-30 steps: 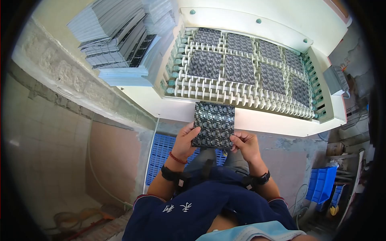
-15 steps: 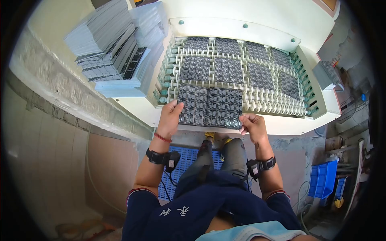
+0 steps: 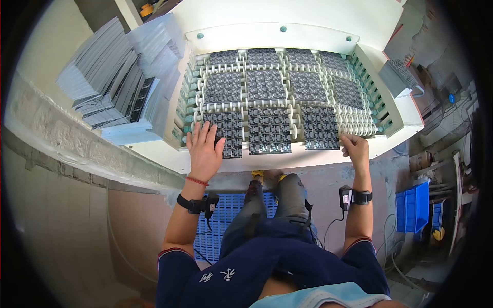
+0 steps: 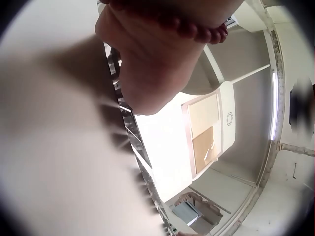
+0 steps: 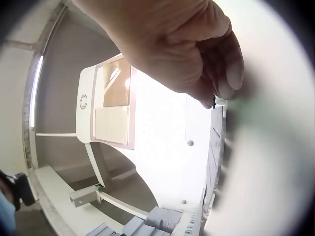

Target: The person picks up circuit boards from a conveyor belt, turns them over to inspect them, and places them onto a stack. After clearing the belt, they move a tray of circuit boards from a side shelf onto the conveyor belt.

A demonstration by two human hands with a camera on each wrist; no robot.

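Note:
Three dark circuit boards lie side by side across the front of the roller conveyor (image 3: 359,129). My left hand (image 3: 204,151) rests with straight, spread fingers on the left circuit board (image 3: 232,134). The middle circuit board (image 3: 269,131) has no hand on it. At the front right corner of the right circuit board (image 3: 321,128), my right hand (image 3: 355,150) pinches the edge with curled fingers. The right wrist view shows the curled right hand (image 5: 197,54) close over the rollers. In the left wrist view, the left hand (image 4: 152,73) is above the roller bed.
Further rows of circuit boards (image 3: 265,84) lie on the rollers behind. A tall stack of grey sheets (image 3: 105,72) stands on the machine's left side. Another small stack (image 3: 398,77) is at the right. A blue bin (image 3: 412,208) stands lower right, and a blue grate (image 3: 210,226) lies underfoot.
Both hands have moved forward from the body to the conveyor and apart. The boards, first held as one stack, were spread sideways and now lie as three. The left hand has flattened onto the left board.

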